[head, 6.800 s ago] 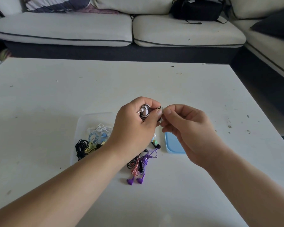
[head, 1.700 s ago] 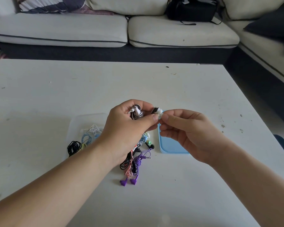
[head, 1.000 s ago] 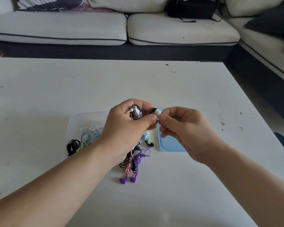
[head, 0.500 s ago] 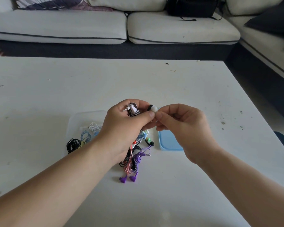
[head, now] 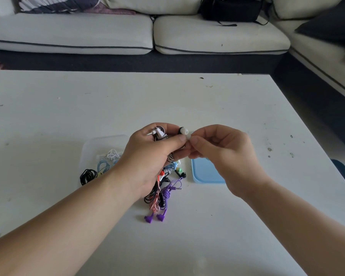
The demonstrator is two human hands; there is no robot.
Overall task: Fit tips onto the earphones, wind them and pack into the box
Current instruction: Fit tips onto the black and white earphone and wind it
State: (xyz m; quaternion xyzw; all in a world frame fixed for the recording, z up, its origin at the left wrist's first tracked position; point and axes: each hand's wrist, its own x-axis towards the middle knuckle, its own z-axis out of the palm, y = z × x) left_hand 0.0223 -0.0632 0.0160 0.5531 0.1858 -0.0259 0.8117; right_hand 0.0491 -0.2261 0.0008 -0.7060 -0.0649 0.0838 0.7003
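Mid-frame above the surface, left hand grip is clamped on wound striped earphones, steadying one bud while right hand grip pinches a white tip, prob. to fit it; clear box sits left.

One wide camera rides the person's head, facing forward and down. The left hand and right hand sit close, the sofa far.
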